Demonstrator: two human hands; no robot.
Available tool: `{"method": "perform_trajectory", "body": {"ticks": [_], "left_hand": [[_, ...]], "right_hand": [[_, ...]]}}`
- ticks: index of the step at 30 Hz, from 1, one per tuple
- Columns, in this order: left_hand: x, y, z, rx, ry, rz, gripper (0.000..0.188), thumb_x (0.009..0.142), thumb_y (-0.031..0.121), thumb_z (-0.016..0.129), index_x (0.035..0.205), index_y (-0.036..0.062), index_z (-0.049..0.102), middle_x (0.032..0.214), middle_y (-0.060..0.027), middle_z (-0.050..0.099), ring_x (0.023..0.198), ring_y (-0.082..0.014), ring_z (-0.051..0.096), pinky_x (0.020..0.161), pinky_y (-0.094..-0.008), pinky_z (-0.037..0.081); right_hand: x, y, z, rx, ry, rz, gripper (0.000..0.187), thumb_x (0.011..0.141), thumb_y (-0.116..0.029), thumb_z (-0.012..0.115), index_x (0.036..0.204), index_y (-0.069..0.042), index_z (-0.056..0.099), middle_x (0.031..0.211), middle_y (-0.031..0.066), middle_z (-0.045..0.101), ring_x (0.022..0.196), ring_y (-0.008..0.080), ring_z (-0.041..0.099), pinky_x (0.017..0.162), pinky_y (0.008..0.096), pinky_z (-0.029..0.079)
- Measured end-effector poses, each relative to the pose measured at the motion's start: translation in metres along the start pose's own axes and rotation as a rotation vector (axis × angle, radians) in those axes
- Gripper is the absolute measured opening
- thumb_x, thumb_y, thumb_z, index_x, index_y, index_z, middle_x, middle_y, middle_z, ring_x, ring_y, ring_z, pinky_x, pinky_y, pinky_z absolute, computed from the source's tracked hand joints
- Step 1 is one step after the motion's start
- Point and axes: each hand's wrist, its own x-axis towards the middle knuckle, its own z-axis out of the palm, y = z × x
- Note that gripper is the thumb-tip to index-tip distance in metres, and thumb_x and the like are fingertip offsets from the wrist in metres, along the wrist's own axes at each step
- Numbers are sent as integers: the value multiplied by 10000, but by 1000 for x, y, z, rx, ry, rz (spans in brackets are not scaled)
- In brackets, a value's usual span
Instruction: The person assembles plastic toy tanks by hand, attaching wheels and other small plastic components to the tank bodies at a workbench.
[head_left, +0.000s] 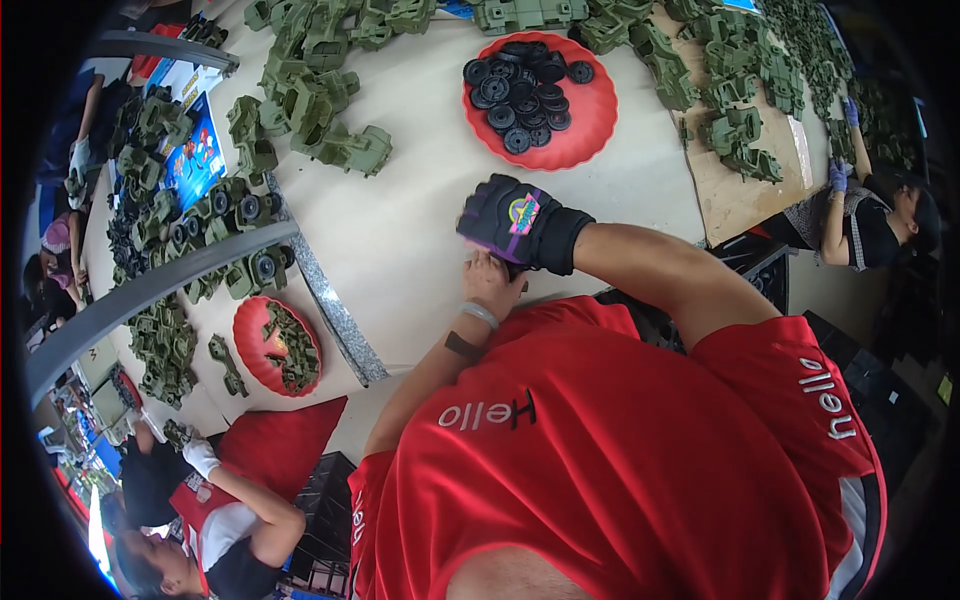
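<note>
My right hand (505, 215) wears a black and purple padded glove with a bright patch on its back and a wide black cuff. Its fingers look curled, and the palm side is hidden. Just below, my bare left hand (490, 285) reaches up to the underside of the glove near the cuff, its fingers pressed against it. A pale band and a dark band circle my left wrist. Beyond the hands sits a red scalloped plate (590, 125) holding a pile of black toy wheels (520, 95). Neither hand touches the plate.
Green toy vehicle bodies (320, 110) crowd the far side and right, some on brown cardboard (735, 195). Left, beyond a grey curved bar (160, 295), are wheeled toy vehicles (250, 210) and a red dish (245, 345) of green parts. Co-workers sit at both sides, one wearing white gloves (200, 455).
</note>
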Motion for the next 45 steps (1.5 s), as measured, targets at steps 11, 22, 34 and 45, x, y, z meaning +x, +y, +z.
{"method": "perform_trajectory", "body": {"ticks": [11, 22, 34, 45], "left_hand": [[7, -22, 31, -367, 179, 96, 839, 788, 344, 844, 1440, -8, 452, 1386, -250, 543, 1264, -435, 528, 1065, -531, 418], [1, 19, 45, -1212, 313, -188, 758, 859, 225, 852, 1400, -118, 445, 1382, -261, 559, 1283, -362, 565, 1084, -409, 458], [-25, 41, -73, -99, 499, 11, 969, 710, 39, 837, 1553, 174, 380, 1569, -185, 309, 1450, -457, 320, 1211, -551, 293], [7, 35, -60, 290, 144, 113, 811, 746, 331, 873, 1467, 274, 505, 1373, -149, 476, 1206, -326, 516, 961, -512, 395]], "right_hand": [[11, -8, -1, 60, -7, 391, 168, 905, -238, 615, 999, -106, 660, 991, 132, 676, 979, 328, 645, 850, 468, 499], [0, 68, 2, 49, 452, 200, 306, 829, -105, 646, 1133, -78, 670, 1093, 145, 686, 1043, 363, 641, 914, 482, 505], [-30, 120, -29, -285, -26, 85, 339, 918, -125, 594, 1245, -152, 682, 1212, 118, 698, 1086, 301, 667, 959, 454, 505], [-167, 25, -16, 1248, 99, 900, 307, 1046, -318, 604, 1248, -109, 700, 1022, -21, 670, 793, 74, 542, 726, 242, 482]]}}
